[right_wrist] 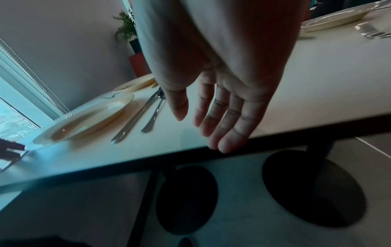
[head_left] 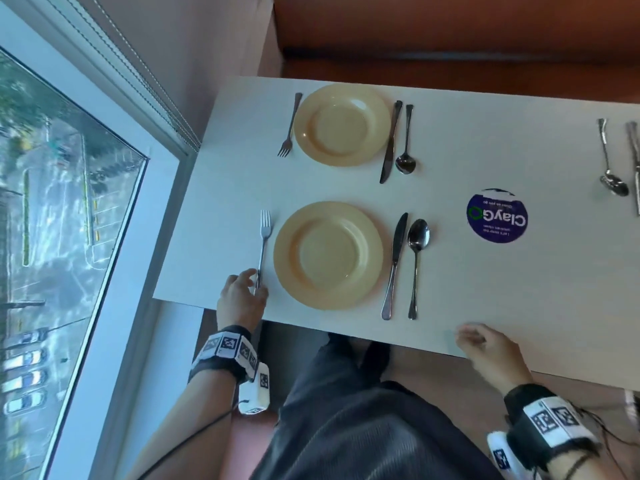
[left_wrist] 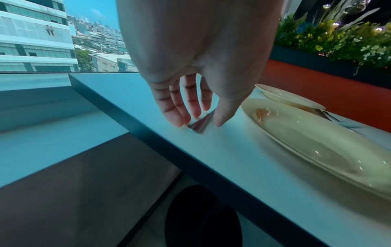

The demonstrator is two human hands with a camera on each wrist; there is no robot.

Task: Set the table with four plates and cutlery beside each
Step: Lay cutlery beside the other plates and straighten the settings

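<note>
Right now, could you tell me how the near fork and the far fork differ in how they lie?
The near fork points its tines away from the person; the far fork points its tines toward the person. The left hand touches the near fork's handle end, while nothing touches the far fork. The near fork lies almost straight; the far fork slants. Both lie left of a yellow plate.

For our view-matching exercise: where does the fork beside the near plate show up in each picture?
Head: fork left of the near plate, left hand at its handle.
Left wrist: only the handle end, between the fingers and thumb.
Right wrist: a blurred end at the far left edge.
Shared landmark: the near plate.
</note>
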